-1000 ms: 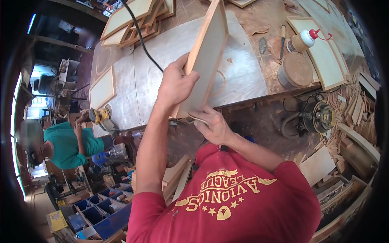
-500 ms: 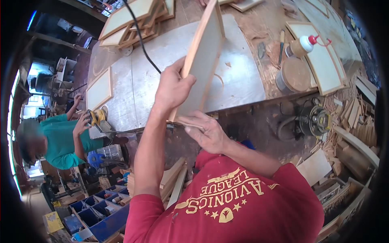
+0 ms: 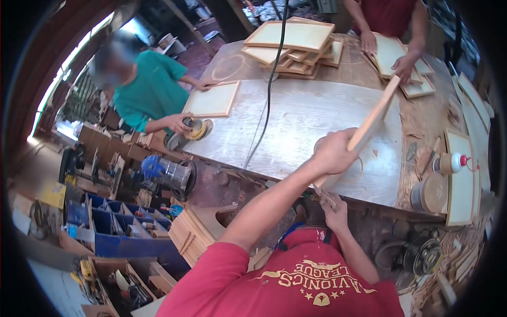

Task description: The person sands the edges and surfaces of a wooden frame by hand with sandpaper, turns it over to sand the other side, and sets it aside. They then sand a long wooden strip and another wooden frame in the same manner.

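A wood-framed panel (image 3: 374, 120) stands on edge, tilted over the table, seen nearly along its frame. My left hand (image 3: 336, 151) is closed round the frame edge, thumb on the near face. Below it, at the panel's near lower corner, my right hand (image 3: 334, 210) pinches a thin flat block (image 3: 328, 199); whether it is bare wood or wrapped in sandpaper I cannot tell. The panel's lower end reaches the table's near edge, close to that block. Its far top end overlaps another person's hand (image 3: 405, 67) in this view.
Across the table (image 3: 296, 127), a person in green holds a yellow sander (image 3: 198, 129) beside a framed panel (image 3: 212, 100). A black cable (image 3: 270, 90) hangs across. Stacked panels (image 3: 289, 39) lie behind. To the right are a glue bottle (image 3: 449, 163), a round tub (image 3: 429, 193) and a brush (image 3: 434, 150).
My view has swung left, showing more of the table and both co-workers. My hands still hold the panel and block. The person in green now has a hand on the panel beside the sander.
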`<state>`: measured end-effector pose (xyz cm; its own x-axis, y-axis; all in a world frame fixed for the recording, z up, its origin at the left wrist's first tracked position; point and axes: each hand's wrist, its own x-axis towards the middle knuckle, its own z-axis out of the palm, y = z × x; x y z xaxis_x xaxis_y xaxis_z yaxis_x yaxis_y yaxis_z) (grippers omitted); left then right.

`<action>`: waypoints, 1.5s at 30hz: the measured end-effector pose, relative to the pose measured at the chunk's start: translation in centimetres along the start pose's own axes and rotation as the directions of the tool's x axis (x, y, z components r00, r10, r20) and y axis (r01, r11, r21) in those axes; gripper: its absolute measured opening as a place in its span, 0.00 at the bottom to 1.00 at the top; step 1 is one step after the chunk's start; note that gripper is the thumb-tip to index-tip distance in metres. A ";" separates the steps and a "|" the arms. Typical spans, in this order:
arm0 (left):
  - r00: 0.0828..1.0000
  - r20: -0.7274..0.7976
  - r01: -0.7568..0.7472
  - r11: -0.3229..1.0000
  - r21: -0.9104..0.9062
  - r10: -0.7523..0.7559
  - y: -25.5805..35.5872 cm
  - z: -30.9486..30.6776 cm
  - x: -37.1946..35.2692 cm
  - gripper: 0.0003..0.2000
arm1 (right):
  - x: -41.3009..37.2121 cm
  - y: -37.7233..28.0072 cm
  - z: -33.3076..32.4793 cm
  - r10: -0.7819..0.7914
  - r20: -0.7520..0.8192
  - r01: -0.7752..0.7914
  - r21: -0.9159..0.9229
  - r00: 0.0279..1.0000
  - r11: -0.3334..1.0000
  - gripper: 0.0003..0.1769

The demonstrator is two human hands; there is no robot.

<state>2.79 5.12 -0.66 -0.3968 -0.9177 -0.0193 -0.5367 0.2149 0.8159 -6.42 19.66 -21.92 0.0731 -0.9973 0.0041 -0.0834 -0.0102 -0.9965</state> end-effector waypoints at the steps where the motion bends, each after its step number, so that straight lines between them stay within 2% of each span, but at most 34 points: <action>1: 0.999 0.014 0.035 0.999 -0.010 -0.035 0.2 0.1 -0.4 0.29 | -0.2 0.7 0.1 0.030 0.009 -0.031 0.012 0.999 0.999 0.20; 5: 1.000 -0.014 -0.012 1.000 -0.029 0.012 0.2 0.0 -0.4 0.27 | -0.7 2.7 0.3 0.219 0.020 -0.219 0.010 0.976 0.976 0.22; 6: 1.000 0.004 -0.011 1.000 -0.004 0.011 0.3 -0.1 -0.3 0.27 | -0.4 2.5 0.6 0.116 -0.005 -0.116 0.003 0.993 0.993 0.24; 10: 1.000 -0.001 0.021 0.999 -0.028 -0.021 -0.6 0.2 -0.3 0.28 | -0.7 -1.0 1.0 0.372 0.052 -0.374 0.227 0.927 0.899 0.26; 11: 0.999 -0.021 0.028 0.999 0.017 -0.027 -0.5 0.4 -0.3 0.28 | -0.9 -1.6 1.2 0.341 0.017 -0.335 0.250 0.940 0.909 0.26; 12: 0.999 -0.026 0.029 0.998 0.056 -0.028 -0.5 0.4 -0.2 0.28 | -0.9 -2.1 0.7 0.290 0.049 -0.294 0.206 0.956 0.934 0.25; 13: 0.999 -0.027 -0.020 1.000 0.007 0.020 -0.7 0.3 -0.3 0.27 | -0.9 -2.2 0.5 0.232 0.038 -0.234 0.077 0.972 0.969 0.25; 14: 0.997 -0.036 -0.065 0.997 -0.048 0.063 -0.9 0.2 -0.5 0.27 | -1.2 -2.4 0.7 0.152 -0.027 -0.151 0.046 0.988 0.987 0.25; 15: 0.999 -0.020 -0.042 0.997 -0.062 0.040 -0.6 0.1 -0.7 0.27 | -1.3 -0.6 0.9 0.166 -0.059 -0.170 -0.070 0.984 0.983 0.26; 16: 0.999 -0.012 -0.033 0.997 -0.063 0.033 -0.3 0.0 -0.5 0.27 | -1.4 1.6 1.1 0.299 -0.019 -0.299 -0.005 0.954 0.954 0.26; 17: 0.999 -0.012 -0.031 0.997 -0.074 0.031 -0.3 0.3 -0.4 0.28 | -1.5 2.3 1.3 0.119 -0.066 -0.124 -0.092 0.991 0.988 0.26; 19: 0.999 -0.032 -0.007 0.998 -0.068 0.005 -0.7 0.4 -0.3 0.29 | -1.1 -2.6 0.3 0.219 0.017 -0.218 -0.066 0.976 0.974 0.25; 22: 0.999 0.018 0.052 0.996 -0.066 -0.051 -0.7 -0.1 -0.1 0.30 | -1.3 -1.5 0.7 0.250 0.023 -0.251 0.060 0.968 0.966 0.23; 25: 0.999 -0.003 0.035 0.998 -0.051 -0.035 -0.7 0.2 -0.1 0.30 | -0.9 -2.9 0.3 0.304 0.044 -0.302 -0.049 0.952 0.952 0.23; 26: 0.999 0.007 0.046 0.996 -0.082 -0.045 -0.6 0.0 0.0 0.30 | -0.9 -3.7 0.1 0.272 0.057 -0.268 -0.068 0.961 0.961 0.25; 29: 0.998 0.034 0.065 0.987 -0.146 -0.061 -0.2 -0.3 -0.2 0.30 | -1.3 -0.1 1.1 0.336 0.066 -0.342 0.201 0.940 0.918 0.22; 30: 0.998 0.026 0.052 0.989 -0.137 -0.048 -0.3 -0.3 -0.3 0.30 | -0.8 -0.9 0.7 0.391 0.093 -0.401 0.211 0.916 0.891 0.20; 33: 0.999 0.027 0.048 0.992 -0.120 -0.045 0.1 -0.8 0.0 0.30 | -1.0 -3.5 0.6 0.234 0.072 -0.242 0.132 0.969 0.961 0.24; 37: 0.998 0.016 0.061 0.984 -0.168 -0.059 0.1 -0.5 -0.4 0.29 | -1.1 -2.4 0.7 0.356 0.082 -0.365 0.178 0.931 0.914 0.18; 38: 0.999 0.015 0.054 0.986 -0.160 -0.052 0.4 -0.4 -0.3 0.29 | -1.1 -2.6 0.4 0.380 0.113 -0.389 0.074 0.918 0.918 0.17; 41: 0.996 0.045 0.083 0.985 -0.149 -0.077 0.7 0.1 -0.8 0.29 | -1.3 -7.6 -0.1 0.102 0.090 -0.109 0.075 0.991 0.991 0.21; 42: 0.995 0.050 0.095 0.981 -0.168 -0.088 0.7 0.2 -0.7 0.29 | -1.4 -10.8 -1.4 -0.043 0.130 0.032 0.085 0.991 0.996 0.23; 45: 0.999 0.016 0.052 0.988 -0.142 -0.050 -0.2 -0.1 -0.7 0.30 | -0.8 -10.9 -1.0 -0.206 0.022 0.203 0.110 0.978 0.973 0.22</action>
<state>3.26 5.68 -0.78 -0.3811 -0.9219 -0.0696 -0.4452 0.1171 0.8877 -6.57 20.52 -10.94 0.1107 -0.9719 0.2079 0.0435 -0.2042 -0.9780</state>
